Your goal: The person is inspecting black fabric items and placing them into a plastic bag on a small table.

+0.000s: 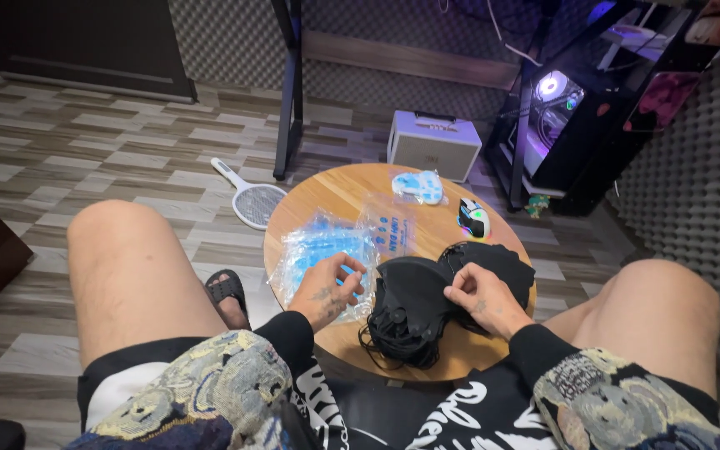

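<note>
I see the heap of black fabric face masks (427, 304) lying at the near edge of the round wooden table (339, 190), straps dangling, so both hands reach it easily. My right hand (481, 298) pinches one mask's edge. My left hand (327, 287) grips a clear plastic pouch (320, 246), left of the heap. Farther off sits a lit computer mouse (474, 218).

Wood-look plank floor (110, 142) in grey and brown stripes runs to a wall of dark ridged foam panels (235, 42). A round wooden worktop (335, 187) stands low. Behind it, black desk legs (287, 100), a white box speaker (433, 143), and a computer case (562, 108) glowing purple.
</note>
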